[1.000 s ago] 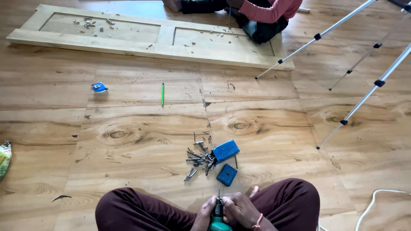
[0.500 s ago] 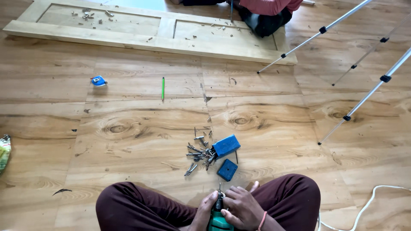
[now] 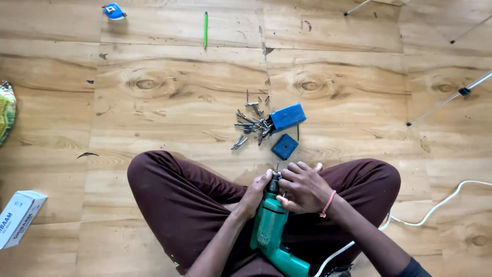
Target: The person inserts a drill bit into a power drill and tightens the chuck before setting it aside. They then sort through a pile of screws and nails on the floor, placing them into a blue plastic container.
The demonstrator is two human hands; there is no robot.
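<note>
I sit cross-legged on a wood-pattern floor with a green electric drill (image 3: 270, 232) lying in my lap, chuck pointing away from me. My left hand (image 3: 254, 193) grips the drill's dark chuck from the left. My right hand (image 3: 303, 186) closes over the chuck from the right, a small metal piece at its fingers. A short bit sticks out of the chuck tip. Just beyond my knees lies a blue box (image 3: 287, 117) on its side with several drill bits (image 3: 250, 126) spilled from it, and its blue lid (image 3: 285, 146) beside it.
A green pencil (image 3: 205, 29) and a blue tape measure (image 3: 114, 11) lie farther out. A white carton (image 3: 19, 217) sits at the left edge, a colourful packet (image 3: 6, 110) above it. Tripod legs (image 3: 449, 99) stand at right. A white cable (image 3: 436, 205) runs past my right knee.
The view has tilted down and closer: the wooden door panel and the other person at the far end have left the frame. My hands stay on the drill's chuck.
</note>
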